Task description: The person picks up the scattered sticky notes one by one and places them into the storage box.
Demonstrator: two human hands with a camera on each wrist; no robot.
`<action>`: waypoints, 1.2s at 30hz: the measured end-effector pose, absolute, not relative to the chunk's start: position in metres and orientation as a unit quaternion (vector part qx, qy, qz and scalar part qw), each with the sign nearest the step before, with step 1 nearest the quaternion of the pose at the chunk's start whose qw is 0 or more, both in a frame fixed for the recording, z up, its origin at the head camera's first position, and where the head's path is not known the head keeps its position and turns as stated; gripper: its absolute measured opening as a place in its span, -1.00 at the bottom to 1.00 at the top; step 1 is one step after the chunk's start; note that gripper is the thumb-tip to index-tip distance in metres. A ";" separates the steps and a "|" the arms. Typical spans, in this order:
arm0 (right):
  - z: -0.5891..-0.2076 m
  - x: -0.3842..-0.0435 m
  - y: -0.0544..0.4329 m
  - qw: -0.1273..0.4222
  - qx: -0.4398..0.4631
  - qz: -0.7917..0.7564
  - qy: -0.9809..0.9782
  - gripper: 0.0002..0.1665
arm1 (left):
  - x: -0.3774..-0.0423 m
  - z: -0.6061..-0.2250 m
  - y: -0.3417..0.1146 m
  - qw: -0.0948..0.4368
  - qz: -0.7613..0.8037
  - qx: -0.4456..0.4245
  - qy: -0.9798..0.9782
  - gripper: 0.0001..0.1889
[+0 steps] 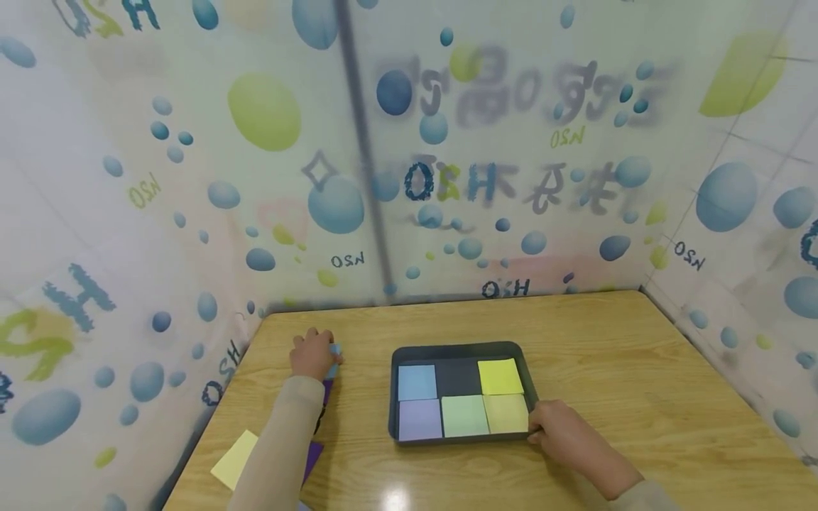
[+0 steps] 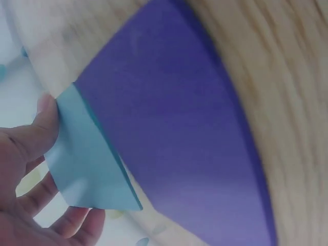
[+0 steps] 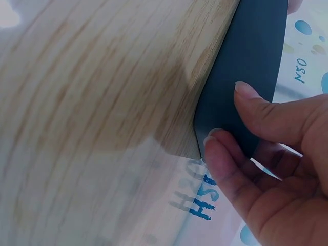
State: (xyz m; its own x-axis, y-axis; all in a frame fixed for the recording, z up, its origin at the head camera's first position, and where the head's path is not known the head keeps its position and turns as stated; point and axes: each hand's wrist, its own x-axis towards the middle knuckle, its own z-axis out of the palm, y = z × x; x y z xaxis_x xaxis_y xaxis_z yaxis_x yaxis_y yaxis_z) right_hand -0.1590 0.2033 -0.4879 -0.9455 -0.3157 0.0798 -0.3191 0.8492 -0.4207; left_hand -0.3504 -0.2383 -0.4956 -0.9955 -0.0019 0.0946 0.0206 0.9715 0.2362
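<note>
My left hand (image 1: pixel 312 353) pinches a light blue sticky-note pad (image 2: pixel 89 159) between thumb and fingers, at the table's left side. Right beside that pad in the left wrist view lies a purple pad (image 2: pixel 174 118). With thumb and fingertips, my right hand (image 1: pixel 569 433) grips the near right corner of a black tray (image 1: pixel 460 349). In the tray's back row are a blue pad (image 1: pixel 417 382) at left and a bright yellow pad (image 1: pixel 500 376) at right, with bare tray bottom between. Its front row holds a lavender pad (image 1: pixel 420 419), a pale green pad (image 1: pixel 464 416) and a pale yellow pad (image 1: pixel 506 414).
Left of the tray, partly hidden by my left sleeve (image 1: pixel 281 440), lie another pale yellow pad (image 1: pixel 235 458) and a purple piece (image 1: pixel 313 458). The wooden table (image 1: pixel 607 369) ends against a patterned wall covering (image 1: pixel 447 248) at back and sides.
</note>
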 end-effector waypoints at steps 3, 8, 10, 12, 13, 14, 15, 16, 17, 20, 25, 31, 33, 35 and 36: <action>-0.488 -0.159 0.203 -0.002 0.159 0.222 -0.962 -0.79 | -0.349 -0.492 -0.237 0.061 -0.129 -0.006 -0.990 -0.64; -0.487 -0.158 0.202 -0.010 0.156 0.225 -0.962 -0.78 | -0.348 -0.486 -0.236 0.095 -0.136 -0.018 -0.986 -0.81; -0.487 -0.158 0.202 -0.010 0.160 0.225 -0.961 -0.78 | -0.347 -0.482 -0.235 0.105 -0.138 -0.022 -0.985 -0.83; -0.487 -0.158 0.203 -0.010 0.161 0.226 -0.961 -0.78 | -0.346 -0.478 -0.233 0.113 -0.135 -0.027 -0.984 -0.85; -0.487 -0.157 0.203 -0.010 0.162 0.226 -0.960 -0.78 | -0.345 -0.476 -0.232 0.116 -0.132 -0.029 -0.984 -0.85; -0.487 -0.157 0.203 -0.010 0.162 0.226 -0.961 -0.78 | -0.345 -0.473 -0.232 0.118 -0.129 -0.031 -0.984 -0.86; -0.487 -0.157 0.203 -0.009 0.162 0.226 -0.960 -0.77 | -0.344 -0.471 -0.231 0.122 -0.125 -0.034 -0.984 -0.86; -0.487 -0.157 0.203 -0.008 0.164 0.224 -0.961 -0.77 | -0.344 -0.469 -0.230 0.126 -0.122 -0.037 -0.984 -0.86; -0.486 -0.157 0.203 -0.007 0.164 0.225 -0.961 -0.77 | -0.345 -0.467 -0.229 0.129 -0.118 -0.039 -0.984 -0.86; -0.486 -0.157 0.202 -0.007 0.161 0.223 -0.961 -0.77 | -0.345 -0.462 -0.225 0.135 -0.111 -0.045 -0.984 -0.86; -0.485 -0.157 0.202 -0.010 0.157 0.225 -0.961 -0.78 | -0.345 -0.455 -0.218 0.128 -0.110 -0.052 -0.984 -0.87; -0.485 -0.158 0.201 -0.019 0.150 0.226 -0.962 -0.79 | -0.342 -0.447 -0.210 0.117 -0.102 -0.058 -0.986 -0.86; -0.485 -0.158 0.201 -0.024 0.141 0.227 -0.963 -0.79 | -0.341 -0.445 -0.206 0.119 -0.099 -0.060 -0.986 -0.85; -0.485 -0.158 0.201 -0.025 0.138 0.227 -0.964 -0.79 | -0.341 -0.442 -0.202 0.124 -0.097 -0.065 -0.985 -0.85; -0.485 -0.158 0.201 -0.025 0.138 0.227 -0.964 -0.79 | -0.340 -0.441 -0.200 0.127 -0.097 -0.068 -0.985 -0.85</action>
